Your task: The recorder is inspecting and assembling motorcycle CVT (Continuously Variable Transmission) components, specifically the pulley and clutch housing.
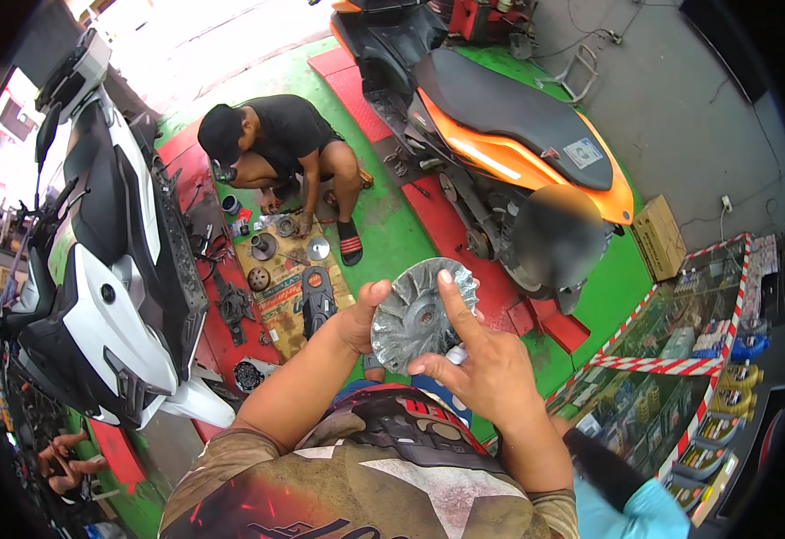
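Note:
I hold a silver metal disc with radial fins [407, 325] in front of my chest, its finned face upward. My left hand [362, 320] grips it by the left edge, thumb up. My right hand [489, 375] is on its right side, index finger lying over the fins and thumb at the lower rim. Something white shows behind it by my right hand, too hidden to name. Below, loose round metal parts [263, 247] and a long black cover [319, 304] lie on flattened cardboard [286, 278].
A co-worker [280, 153] squats by the parts, handling them. A white scooter [123, 314] stands left, an orange scooter [536, 153] right. A glass display case [644, 422] with striped edging and a cardboard box [655, 236] are at right; another person's teal sleeve [644, 508] shows lower right.

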`<state>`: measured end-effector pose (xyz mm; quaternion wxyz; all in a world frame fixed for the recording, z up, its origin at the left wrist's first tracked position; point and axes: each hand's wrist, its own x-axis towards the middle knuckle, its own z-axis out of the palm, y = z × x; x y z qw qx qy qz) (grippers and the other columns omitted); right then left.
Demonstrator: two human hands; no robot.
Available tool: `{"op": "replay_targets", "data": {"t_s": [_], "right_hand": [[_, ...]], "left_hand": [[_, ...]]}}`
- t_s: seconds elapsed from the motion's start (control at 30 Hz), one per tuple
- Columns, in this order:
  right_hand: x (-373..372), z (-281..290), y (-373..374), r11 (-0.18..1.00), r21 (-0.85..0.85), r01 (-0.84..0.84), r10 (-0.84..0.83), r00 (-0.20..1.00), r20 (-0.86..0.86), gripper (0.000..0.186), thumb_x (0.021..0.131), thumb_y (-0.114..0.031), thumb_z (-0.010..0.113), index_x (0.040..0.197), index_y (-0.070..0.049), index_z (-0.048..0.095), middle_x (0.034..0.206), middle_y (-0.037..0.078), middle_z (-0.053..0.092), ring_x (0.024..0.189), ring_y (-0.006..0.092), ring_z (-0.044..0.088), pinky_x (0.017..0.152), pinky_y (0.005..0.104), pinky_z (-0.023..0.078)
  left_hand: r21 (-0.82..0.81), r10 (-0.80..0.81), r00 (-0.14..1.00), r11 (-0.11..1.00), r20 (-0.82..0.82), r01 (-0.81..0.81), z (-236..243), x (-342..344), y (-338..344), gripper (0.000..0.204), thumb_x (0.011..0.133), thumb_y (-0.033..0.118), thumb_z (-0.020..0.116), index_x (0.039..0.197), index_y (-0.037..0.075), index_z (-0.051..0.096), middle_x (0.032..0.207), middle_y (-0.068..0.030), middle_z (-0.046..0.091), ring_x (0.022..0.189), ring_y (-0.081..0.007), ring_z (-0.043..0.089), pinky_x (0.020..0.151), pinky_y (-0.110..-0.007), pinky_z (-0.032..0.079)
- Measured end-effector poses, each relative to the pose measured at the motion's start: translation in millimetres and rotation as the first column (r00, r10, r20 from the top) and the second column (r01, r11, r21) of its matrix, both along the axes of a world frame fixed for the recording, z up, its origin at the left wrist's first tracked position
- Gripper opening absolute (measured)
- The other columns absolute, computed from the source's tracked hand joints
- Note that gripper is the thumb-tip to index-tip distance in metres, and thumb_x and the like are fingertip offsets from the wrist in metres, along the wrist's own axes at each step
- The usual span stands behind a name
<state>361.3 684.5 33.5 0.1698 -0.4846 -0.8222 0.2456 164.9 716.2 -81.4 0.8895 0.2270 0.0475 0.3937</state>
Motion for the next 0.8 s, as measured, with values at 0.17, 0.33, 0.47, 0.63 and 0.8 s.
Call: {"op": "replay_targets", "data": {"t_s": [0.17, 0.33, 0.47, 0.63, 0.8], "right_hand": [[22, -1, 37, 0.992, -0.013, -0.124, 0.124, 0.992, -0.014, 0.108, 0.076, -0.06, 0.08, 0.162, -0.018, 0.032, 0.079, 0.017, 0.07, 0.064, 0.0355, 0.069, 0.058, 0.0451, 0.054], [49, -3, 83, 0.972, -0.141, -0.189, 0.188, 0.982, -0.02, 0.1, 0.076, -0.058, 0.081, 0.158, -0.016, 0.042, 0.084, 0.017, 0.072, 0.068, 0.0367, 0.07, 0.061, 0.0439, 0.055], [86, -38, 113, 0.969, -0.068, -0.237, 0.216, 0.948, -0.232, 0.078, 0.083, -0.05, 0.081, 0.145, -0.01, 0.058, 0.083, 0.018, 0.073, 0.073, 0.0332, 0.073, 0.065, 0.0424, 0.057], [132, -64, 144, 0.861, -0.508, 0.001, -0.122, 0.971, -0.204, 0.065, 0.084, -0.034, 0.085, 0.137, -0.004, 0.065, 0.084, 0.016, 0.073, 0.068, 0.0189, 0.07, 0.068, 0.0337, 0.055], [168, -176, 139, 0.795, -0.579, 0.18, -0.371, 0.9, -0.229, 0.064, 0.085, -0.026, 0.084, 0.14, -0.001, 0.062, 0.097, 0.012, 0.074, 0.076, 0.0144, 0.066, 0.074, 0.0299, 0.054]], "left_hand": [[-0.005, 0.081, 0.996, 0.997, -0.038, -0.081, 7, 26, 29, 0.113, 0.079, 0.079, 0.067, 0.158, 0.006, 0.034, 0.162, -0.0203, 0.035, 0.143, -0.0496, 0.042, 0.116, -0.063, 0.039], [-0.036, 0.135, 0.988, 0.99, -0.079, -0.138, 10, 53, 63, 0.117, 0.077, 0.083, 0.065, 0.158, 0.004, 0.034, 0.16, -0.0216, 0.037, 0.141, -0.05, 0.044, 0.116, -0.063, 0.039], [-0.057, 0.2, 0.963, 0.975, -0.178, -0.213, -7, 66, 85, 0.106, 0.08, 0.082, 0.064, 0.152, 0.007, 0.043, 0.144, -0.0204, 0.054, 0.13, -0.0407, 0.057, 0.11, -0.057, 0.047], [-0.174, 0.104, 0.912, 0.967, -0.396, -0.186, -68, 78, 96, 0.091, 0.087, 0.075, 0.063, 0.15, 0.012, 0.046, 0.134, -0.0169, 0.065, 0.112, -0.0347, 0.07, 0.099, -0.051, 0.057], [-0.324, -0.003, 0.924, 0.937, -0.382, -0.131, -117, 73, 102, 0.081, 0.091, 0.073, 0.06, 0.146, 0.015, 0.05, 0.128, -0.0169, 0.066, 0.11, -0.0361, 0.07, 0.095, -0.053, 0.057]]}}
